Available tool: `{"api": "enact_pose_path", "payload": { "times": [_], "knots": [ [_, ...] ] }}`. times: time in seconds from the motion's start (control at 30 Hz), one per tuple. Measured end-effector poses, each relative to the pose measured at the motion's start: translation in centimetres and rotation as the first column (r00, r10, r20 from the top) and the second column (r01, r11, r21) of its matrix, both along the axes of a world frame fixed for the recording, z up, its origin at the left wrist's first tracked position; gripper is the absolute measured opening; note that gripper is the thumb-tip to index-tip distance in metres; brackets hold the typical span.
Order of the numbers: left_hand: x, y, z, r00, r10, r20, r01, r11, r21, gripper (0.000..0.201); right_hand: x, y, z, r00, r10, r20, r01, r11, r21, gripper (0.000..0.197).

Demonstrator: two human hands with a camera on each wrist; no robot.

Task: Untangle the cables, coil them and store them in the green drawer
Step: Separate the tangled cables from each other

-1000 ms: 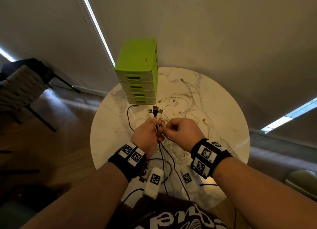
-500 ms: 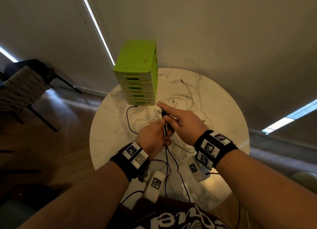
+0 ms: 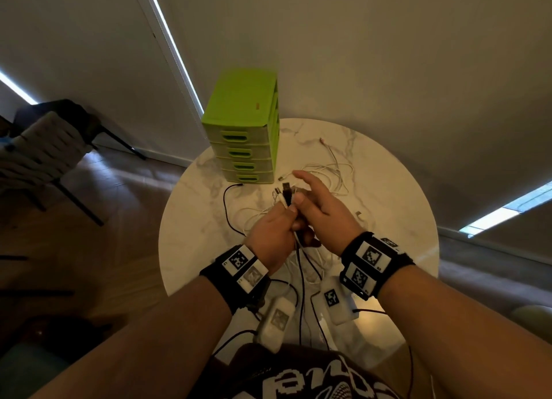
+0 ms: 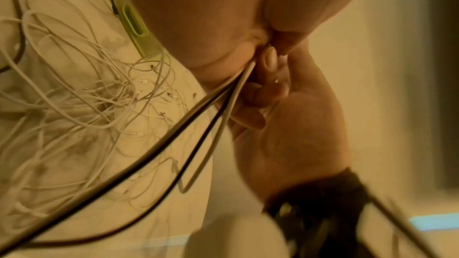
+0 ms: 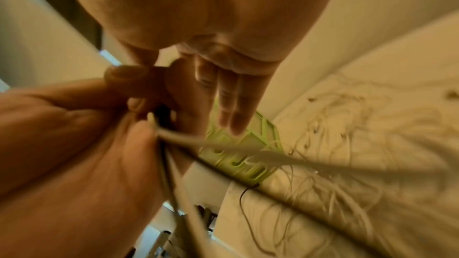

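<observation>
My left hand point(image 3: 286, 216) grips a bundle of black and white cables above the round marble table point(image 3: 388, 204). Their USB plugs point(image 3: 286, 189) stick up out of the fist. The cables trail from its curled fingers point(image 4: 261, 93) down to the table. My right hand point(image 3: 300, 188) sits right beside it with fingers point(image 5: 231, 109) straight and the thumb against the bundle, holding nothing. A tangle of white cables point(image 3: 328, 177) point(image 4: 87, 95) lies beyond my hands. A black cable point(image 3: 227, 207) loops to the left. The green drawer unit point(image 3: 242, 147) stands at the table's back, all drawers closed.
Two white tagged devices point(image 3: 277, 318) point(image 3: 337, 303) lie at the near table edge, with black leads running off it. A dark chair point(image 3: 38, 153) stands on the wooden floor to the left. A wall rises close behind the table.
My right hand went from a fist beside the left hand to reaching over the plugs, and its fingers have straightened. The left hand kept its grip on the bundle.
</observation>
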State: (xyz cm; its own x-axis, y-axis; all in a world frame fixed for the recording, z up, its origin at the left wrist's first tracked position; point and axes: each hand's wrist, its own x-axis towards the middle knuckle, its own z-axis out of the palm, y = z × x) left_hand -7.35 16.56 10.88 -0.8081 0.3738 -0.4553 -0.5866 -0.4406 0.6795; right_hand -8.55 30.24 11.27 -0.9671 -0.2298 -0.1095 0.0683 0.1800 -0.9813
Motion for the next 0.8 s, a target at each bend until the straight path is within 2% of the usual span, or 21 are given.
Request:
{"api": "enact_pose_path", "payload": {
  "times": [0.03,0.07,0.13,0.2,0.27,0.37,0.4,0.47,0.53,0.6,0.63,0.67,0.73,0.77,0.8],
  "knots": [
    [-0.3,0.0,0.4,0.997,0.072,-0.026,-0.074,0.996,-0.055,0.015,0.2,0.0,-0.6,0.996,0.01,0.088,-0.002,0.996,-0.089,0.045],
    [-0.5,-0.2,0.5,0.986,0.113,-0.121,-0.127,0.985,-0.12,0.012,0.5,0.1,-1.3,0.988,0.05,0.146,-0.033,0.993,-0.118,0.052],
    [-1.8,-0.8,0.6,0.967,0.204,-0.155,-0.217,0.973,-0.072,0.014,1.3,0.5,-2.9,0.964,0.181,0.193,-0.183,0.983,-0.01,0.056],
    [-3.3,-2.4,0.2,0.936,0.343,-0.079,-0.346,0.938,-0.025,0.023,2.3,1.2,-4.5,0.93,0.298,0.213,-0.336,0.926,0.171,0.033],
    [-4.6,-4.6,0.6,0.887,0.459,-0.044,-0.46,0.887,-0.029,0.031,3.3,2.9,-6.9,0.904,0.352,0.243,-0.419,0.842,0.339,0.016],
    [-5.7,-8.3,0.7,0.815,0.579,-0.024,-0.58,0.814,-0.032,0.037,4.0,6.5,-10.1,0.9,0.289,0.327,-0.428,0.734,0.527,0.021],
    [-5.7,-9.1,0.7,0.796,0.605,-0.015,-0.605,0.795,-0.042,0.038,3.8,7.6,-10.6,0.917,0.238,0.32,-0.388,0.719,0.577,0.026],
    [-5.3,-9.6,0.4,0.785,0.619,-0.032,-0.619,0.779,-0.103,0.035,3.1,8.6,-10.3,0.954,0.137,0.268,-0.278,0.742,0.61,0.036],
    [-4.7,-8.8,0.0,0.84,0.534,-0.097,-0.541,0.812,-0.22,0.023,2.2,7.9,-8.1,0.976,0.106,0.193,-0.199,0.799,0.568,0.038],
    [-3.8,-7.0,-0.3,0.929,0.309,-0.203,-0.363,0.864,-0.35,0.008,1.3,6.2,-5.2,0.987,0.119,0.11,-0.159,0.845,0.51,0.035],
    [-3.3,-6.1,-0.1,0.953,0.171,-0.251,-0.265,0.872,-0.412,0.01,0.9,5.3,-3.5,0.989,0.135,0.064,-0.149,0.863,0.483,0.034],
    [-3.0,-5.2,-0.2,0.956,0.04,-0.29,-0.18,0.861,-0.475,0.015,0.5,4.4,-1.9,0.989,0.144,0.016,-0.136,0.88,0.455,0.033],
    [-2.4,-3.6,0.1,0.905,-0.203,-0.374,-0.084,0.775,-0.626,0.011,-0.2,3.1,0.6,0.99,0.13,-0.061,-0.099,0.923,0.372,0.037],
    [-2.3,-3.0,0.4,0.869,-0.278,-0.409,-0.091,0.723,-0.685,0.013,-0.5,2.7,1.6,0.992,0.104,-0.074,-0.078,0.951,0.298,0.039],
    [-2.3,-2.7,0.5,0.854,-0.291,-0.43,-0.125,0.689,-0.714,0.022,-0.7,2.6,2.2,0.993,0.081,-0.088,-0.059,0.972,0.229,0.04]
  ]
}}
